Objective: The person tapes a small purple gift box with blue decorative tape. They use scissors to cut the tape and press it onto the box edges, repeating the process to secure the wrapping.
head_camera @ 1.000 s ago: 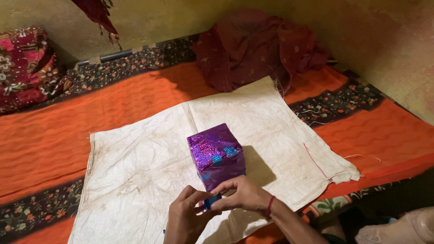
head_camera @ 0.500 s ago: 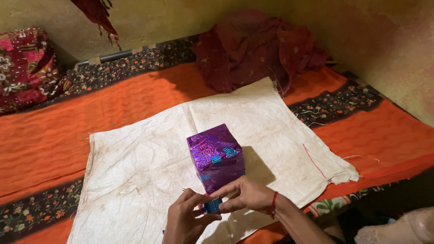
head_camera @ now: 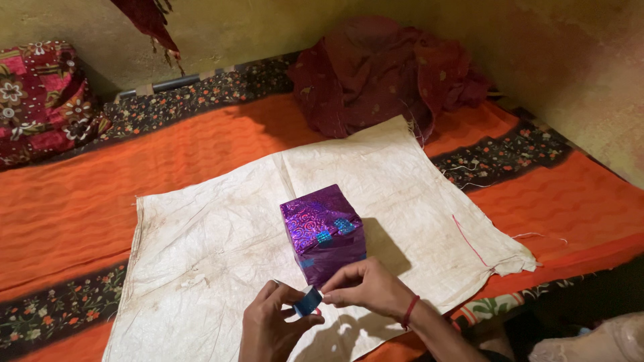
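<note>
A small roll of blue tape (head_camera: 308,301) sits between the two hands, just in front of the near face of a cube-shaped box wrapped in shiny purple paper (head_camera: 323,232). The left hand (head_camera: 270,328) grips the roll, its thumb and fingers curled closed around the ring from below and from the side. The right hand (head_camera: 367,288) has its fingers bent, the fingertips (head_camera: 333,292) pinched together at the roll's edge; whether they have hold of a loose tape end is too small to tell. That hand lies close against the lower front of the box, and a red thread band (head_camera: 409,310) circles its wrist. The box stands upright near the middle of a creased, stained off-white cloth sheet (head_camera: 201,248), with two small blue tape patches (head_camera: 334,230) showing where the paper folds meet on its top. The sheet lies spread over an orange bed cover with dark floral borders (head_camera: 74,201). Beyond the sheet, a crumpled dark red cloth (head_camera: 382,67) is heaped against the yellowish wall (head_camera: 557,53), and a red floral pillow (head_camera: 40,100) rests at the far left edge of the bed.
</note>
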